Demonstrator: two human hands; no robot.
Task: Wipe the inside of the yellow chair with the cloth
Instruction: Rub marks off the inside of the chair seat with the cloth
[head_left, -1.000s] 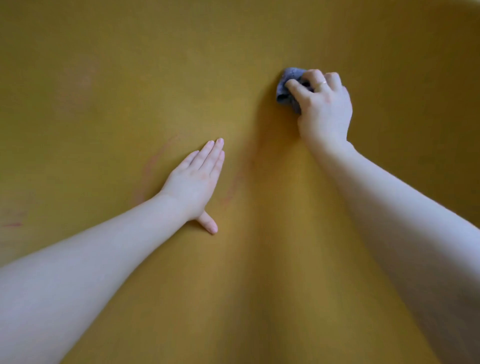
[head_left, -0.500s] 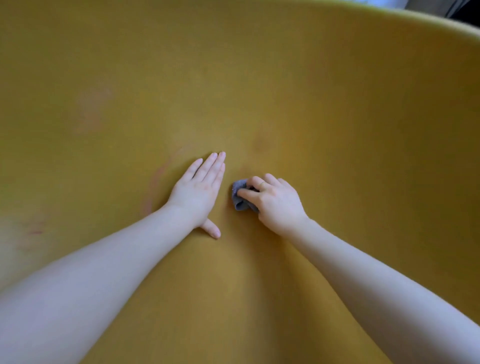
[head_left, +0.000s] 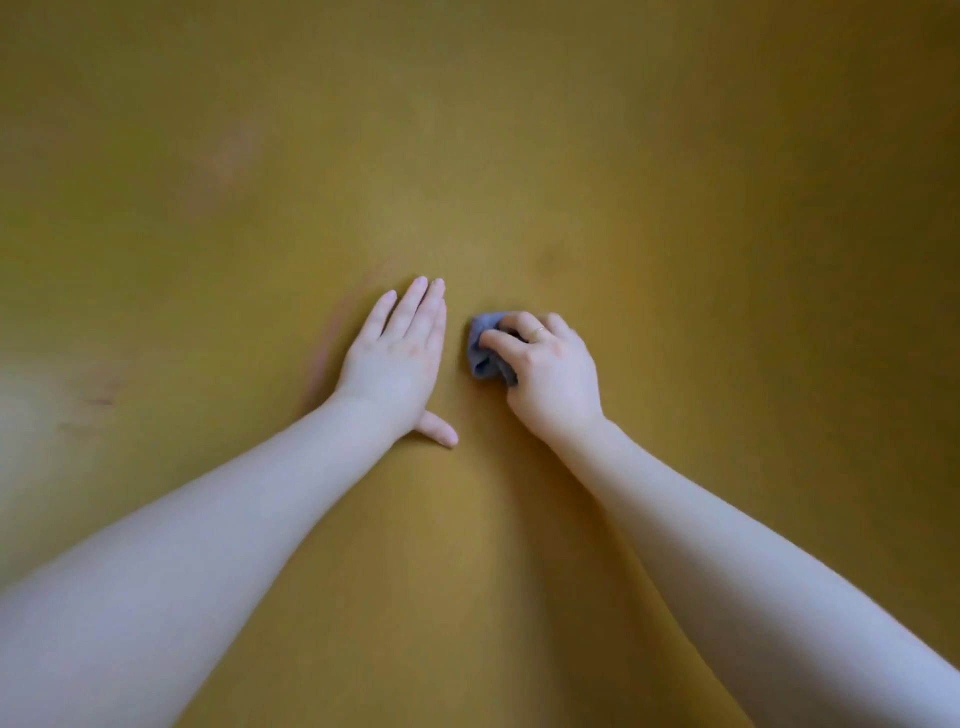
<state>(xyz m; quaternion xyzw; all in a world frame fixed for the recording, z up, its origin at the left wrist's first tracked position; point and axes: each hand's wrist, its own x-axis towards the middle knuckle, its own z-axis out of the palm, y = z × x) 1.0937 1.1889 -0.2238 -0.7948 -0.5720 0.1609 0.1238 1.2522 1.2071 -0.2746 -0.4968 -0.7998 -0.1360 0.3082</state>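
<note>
The yellow chair's curved inner surface (head_left: 519, 156) fills the whole head view. My right hand (head_left: 550, 374) grips a small bunched grey-blue cloth (head_left: 483, 348) and holds it against the chair, just right of my left hand. Most of the cloth is hidden under the curled fingers. My left hand (head_left: 397, 358) lies flat on the chair with straight fingers and the thumb spread out below.
Faint reddish smudges mark the chair surface at the far left (head_left: 101, 400) and beside my left hand (head_left: 322, 353). A paler patch (head_left: 228, 156) shows at the upper left. Nothing else is in view.
My right hand brought the cloth down from the upper right to beside my left hand, then stayed about there. The left hand has stayed flat in place. The chair's rim has left the view.
</note>
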